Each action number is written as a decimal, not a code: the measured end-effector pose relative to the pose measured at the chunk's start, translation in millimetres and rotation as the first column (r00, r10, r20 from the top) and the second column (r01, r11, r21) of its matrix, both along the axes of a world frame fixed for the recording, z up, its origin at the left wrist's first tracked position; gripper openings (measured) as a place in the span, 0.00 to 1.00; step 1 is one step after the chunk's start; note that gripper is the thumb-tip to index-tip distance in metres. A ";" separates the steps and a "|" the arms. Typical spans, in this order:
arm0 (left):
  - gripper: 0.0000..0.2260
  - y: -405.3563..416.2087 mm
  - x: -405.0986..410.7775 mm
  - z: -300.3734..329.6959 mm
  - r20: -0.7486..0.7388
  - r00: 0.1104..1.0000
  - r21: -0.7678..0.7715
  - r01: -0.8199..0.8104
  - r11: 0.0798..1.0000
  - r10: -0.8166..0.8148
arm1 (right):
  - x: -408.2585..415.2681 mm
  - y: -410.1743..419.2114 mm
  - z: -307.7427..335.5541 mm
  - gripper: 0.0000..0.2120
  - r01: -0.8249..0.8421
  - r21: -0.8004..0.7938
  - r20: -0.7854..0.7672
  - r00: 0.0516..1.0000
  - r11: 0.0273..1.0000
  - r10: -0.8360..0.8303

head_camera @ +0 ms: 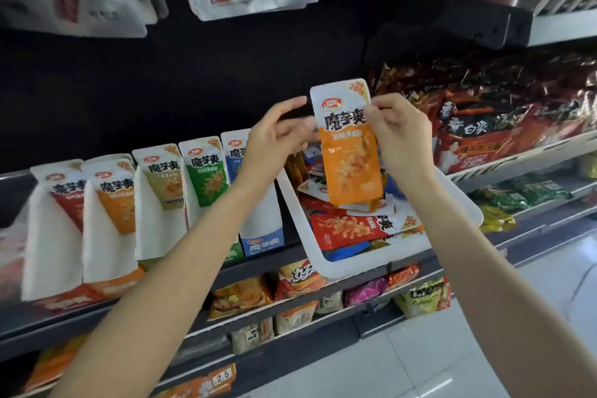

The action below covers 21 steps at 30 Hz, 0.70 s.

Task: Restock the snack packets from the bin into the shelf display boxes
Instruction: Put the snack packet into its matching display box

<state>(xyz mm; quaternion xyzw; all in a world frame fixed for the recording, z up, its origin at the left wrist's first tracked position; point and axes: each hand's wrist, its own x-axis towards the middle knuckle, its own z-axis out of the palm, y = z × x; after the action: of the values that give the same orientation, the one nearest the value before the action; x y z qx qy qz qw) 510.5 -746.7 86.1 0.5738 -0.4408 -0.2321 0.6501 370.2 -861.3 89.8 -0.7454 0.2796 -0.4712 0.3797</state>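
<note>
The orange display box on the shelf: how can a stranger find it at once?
Look at the row of white display boxes left of the white bin. The orange display box is second from the left; its orange packets match the orange packet held by the right hand.

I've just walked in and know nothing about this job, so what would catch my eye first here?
First, the orange snack packet held upright at centre, pinched by the right hand, with the left hand just beside it. Below it, a white bin of mixed packets rests on the shelf. Left of that stands a row of white display boxes.
</note>
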 end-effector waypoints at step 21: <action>0.17 186.2 117.9 -31.8 0.453 0.866 0.120 -0.292 0.949 0.209 | 131.9 144.5 -10.1 0.03 -0.409 -0.069 0.044 0.910 0.910 0.412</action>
<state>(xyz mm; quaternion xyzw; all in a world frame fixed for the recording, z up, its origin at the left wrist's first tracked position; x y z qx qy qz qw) 628.4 -560.5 54.3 0.7212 -0.4727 -0.0513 0.5038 502.1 -716.8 79.7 -0.7844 0.0920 -0.4100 0.4562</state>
